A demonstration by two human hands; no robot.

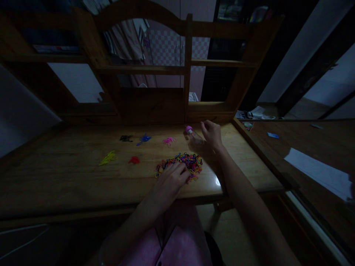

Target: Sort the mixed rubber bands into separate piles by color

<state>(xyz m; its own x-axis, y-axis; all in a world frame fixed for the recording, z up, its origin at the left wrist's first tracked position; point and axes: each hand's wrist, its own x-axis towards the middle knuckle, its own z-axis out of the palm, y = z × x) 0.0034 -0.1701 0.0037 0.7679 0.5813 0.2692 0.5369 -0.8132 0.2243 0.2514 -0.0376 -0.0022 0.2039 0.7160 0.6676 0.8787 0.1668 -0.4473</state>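
Observation:
A heap of small multicoloured rubber bands (194,162) lies near the front of the wooden desk. My left hand (172,178) rests on its near left side, fingers bent together and tips down among the bands; what they pinch is hidden. My right hand (212,133) is raised behind the heap, to the right, with fingers curled closed; any small thing inside cannot be made out. Left of the heap are single-colour clusters: red bands (134,160), yellow bands (108,157), black bands (126,138), blue bands (144,139) and pink bands (168,141).
A clear bottle with a purple cap (189,128) lies just left of my right hand. A wooden shelf frame (144,69) rises along the desk's back. On the lower surface to the right are white paper (318,171) and a small blue packet (273,135).

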